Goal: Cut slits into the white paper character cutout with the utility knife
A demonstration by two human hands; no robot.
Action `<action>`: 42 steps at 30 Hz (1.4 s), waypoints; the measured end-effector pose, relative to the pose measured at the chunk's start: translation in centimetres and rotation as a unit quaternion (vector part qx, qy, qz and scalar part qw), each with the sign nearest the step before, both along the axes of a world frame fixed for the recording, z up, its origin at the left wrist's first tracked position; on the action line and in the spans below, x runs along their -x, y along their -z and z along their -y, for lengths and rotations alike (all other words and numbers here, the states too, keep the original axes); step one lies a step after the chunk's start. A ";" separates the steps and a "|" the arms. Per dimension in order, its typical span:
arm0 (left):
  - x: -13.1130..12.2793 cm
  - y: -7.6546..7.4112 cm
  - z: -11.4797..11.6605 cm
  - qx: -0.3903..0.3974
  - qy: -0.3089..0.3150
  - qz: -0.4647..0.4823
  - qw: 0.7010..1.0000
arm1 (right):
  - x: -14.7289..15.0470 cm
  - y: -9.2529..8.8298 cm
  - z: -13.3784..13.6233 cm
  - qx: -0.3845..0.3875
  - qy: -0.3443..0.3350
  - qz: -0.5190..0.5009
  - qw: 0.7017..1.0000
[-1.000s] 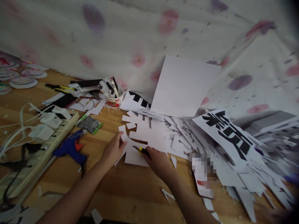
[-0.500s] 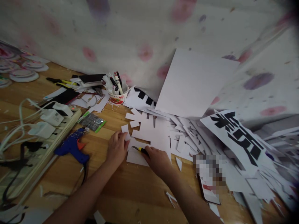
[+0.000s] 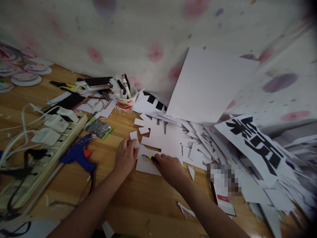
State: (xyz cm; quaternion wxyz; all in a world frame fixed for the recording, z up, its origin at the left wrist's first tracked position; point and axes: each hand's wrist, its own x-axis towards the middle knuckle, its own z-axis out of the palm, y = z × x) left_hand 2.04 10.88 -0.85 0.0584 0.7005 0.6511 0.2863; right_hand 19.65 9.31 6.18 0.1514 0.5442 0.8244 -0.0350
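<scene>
My right hand (image 3: 170, 168) is closed around a craft knife (image 3: 150, 158) with a yellow and black handle. Its blade points left, low over a large white board (image 3: 170, 142) with notches and slots cut into it. My left hand (image 3: 125, 155), fingers curled together, grips a small white board piece (image 3: 134, 135) at the large board's left edge. Most of that piece's lower part is hidden by the fingers. Another small cut piece (image 3: 144, 130) lies just beyond, close to the notched edge.
A blue glue gun (image 3: 78, 156) and a power strip (image 3: 78, 123) with plugged-in chargers occupy the left. Behind stand a cup of pens (image 3: 125, 101) and a leaning white sheet (image 3: 208, 86). Board scraps (image 3: 198, 151), a sheet with black characters (image 3: 255, 142) and a phone-like object (image 3: 224, 203) crowd the right.
The view has shifted slightly. The knife tip sits a little farther right of my left fingers. Both hands keep their holds.
</scene>
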 end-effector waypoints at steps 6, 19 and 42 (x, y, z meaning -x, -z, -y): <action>0.0 0.2 0.0 -0.003 0.002 0.000 1.000 | -0.5 0.5 0.0 -0.005 0.007 -0.033 0.999; 0.0 0.0 0.0 -0.006 0.001 0.004 1.000 | -0.4 0.3 -0.2 0.021 0.014 -0.023 0.999; 0.0 0.0 0.0 0.002 0.002 -0.007 1.000 | -0.1 0.3 -0.5 0.011 -0.021 -0.001 1.000</action>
